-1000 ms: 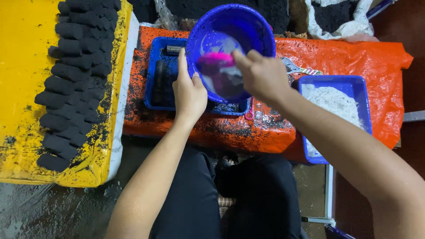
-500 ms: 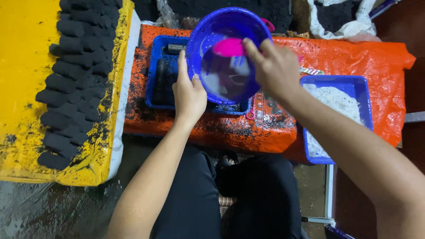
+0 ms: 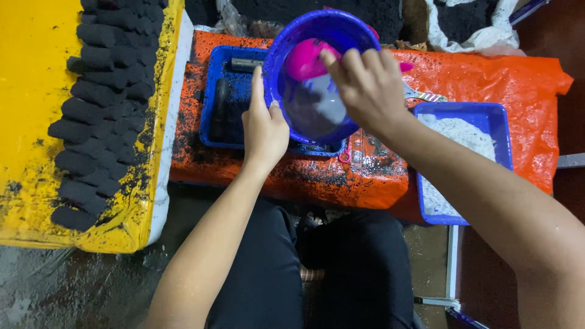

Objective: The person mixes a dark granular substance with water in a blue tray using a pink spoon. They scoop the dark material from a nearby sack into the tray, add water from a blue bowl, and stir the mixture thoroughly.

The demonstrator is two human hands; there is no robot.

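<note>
My left hand (image 3: pixel 263 125) grips the near left rim of a round blue plastic bowl (image 3: pixel 286 42), tilted toward me over a blue tray (image 3: pixel 218 61) dusted with black powder. Inside the bowl lies greyish wet paste. My right hand (image 3: pixel 364 85) reaches into the bowl from the right and holds a pink scoop (image 3: pixel 303 59) against the inner wall. A dark cylinder (image 3: pixel 219 109) and a metal tube (image 3: pixel 247 63) lie in the tray beneath.
Rows of black cylindrical briquettes (image 3: pixel 100 109) lie on a yellow sheet (image 3: pixel 30 91) at left. An orange cloth (image 3: pixel 487 73) covers the low table. A blue tray of white powder (image 3: pixel 463 131) stands at right. Bags of black powder (image 3: pixel 463 21) sit behind.
My right hand with the pink scoop has moved up and deeper into the bowl. The bowl has tipped a little more toward me. My left hand has stayed on the rim.
</note>
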